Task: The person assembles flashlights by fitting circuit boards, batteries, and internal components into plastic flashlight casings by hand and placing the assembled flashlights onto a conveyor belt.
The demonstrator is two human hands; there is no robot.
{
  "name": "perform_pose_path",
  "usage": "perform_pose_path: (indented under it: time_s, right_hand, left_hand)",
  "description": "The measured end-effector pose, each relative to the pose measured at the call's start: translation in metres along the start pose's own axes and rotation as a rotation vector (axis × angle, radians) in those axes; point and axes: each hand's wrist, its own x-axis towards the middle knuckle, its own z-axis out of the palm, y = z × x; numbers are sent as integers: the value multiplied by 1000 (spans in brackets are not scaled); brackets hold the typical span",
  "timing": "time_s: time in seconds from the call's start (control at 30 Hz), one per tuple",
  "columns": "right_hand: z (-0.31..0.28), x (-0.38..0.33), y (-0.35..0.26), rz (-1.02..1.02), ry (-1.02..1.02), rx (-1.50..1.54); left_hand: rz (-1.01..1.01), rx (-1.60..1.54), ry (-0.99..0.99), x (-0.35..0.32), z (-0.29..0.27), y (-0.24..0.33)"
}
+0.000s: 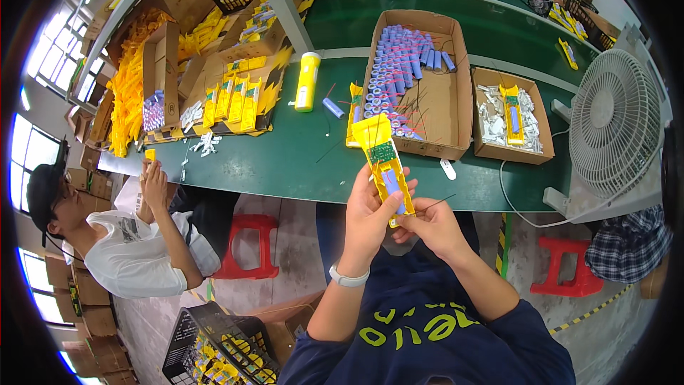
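Observation:
A yellow plastic housing [372,132] is held up in front of me, over the bench's near edge. Inside it sit a small green circuit board [383,153] and a blue cylindrical battery cell [392,182]. My left hand [368,207] wraps round the housing from the left, its thumb against the cell. At the lower end, the fingers of my right hand [431,228] are closed on the housing; their tips are partly hidden. A thin dark wire [436,204] sticks out beside them. Just beyond, another yellow housing [353,110] leans against a cardboard tray of blue cells [456,146].
The green bench [285,171] also carries a box of white parts [520,157], a grey fan [605,125], a yellow cylinder [307,82] and a loose cell [333,108]. At left a co-worker [142,257] sits. A black crate [187,339] and red stools [249,242] stand below.

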Motion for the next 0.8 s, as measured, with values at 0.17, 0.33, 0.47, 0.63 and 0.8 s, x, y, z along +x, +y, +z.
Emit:
perform_pose_path:
  time_s: [0.17,0.33,0.47,0.63,0.8]
  right_hand:
    - [-4,0,6,-1,18,21]
    - [-6,-1,6,12,19,4]
    - [-5,-3,6,-3,25,6]
    - [-3,-6,5,-33,65,-35]
    - [-2,-8,6,-67,77,-61]
  left_hand:
    - [20,-6,148,8,-19,4]
    - [118,168,270,10,-23,6]
    - [185,269,251,8,-18,0]
    - [289,379,270,9,-9,0]
    - [239,392,291,11,-11,3]
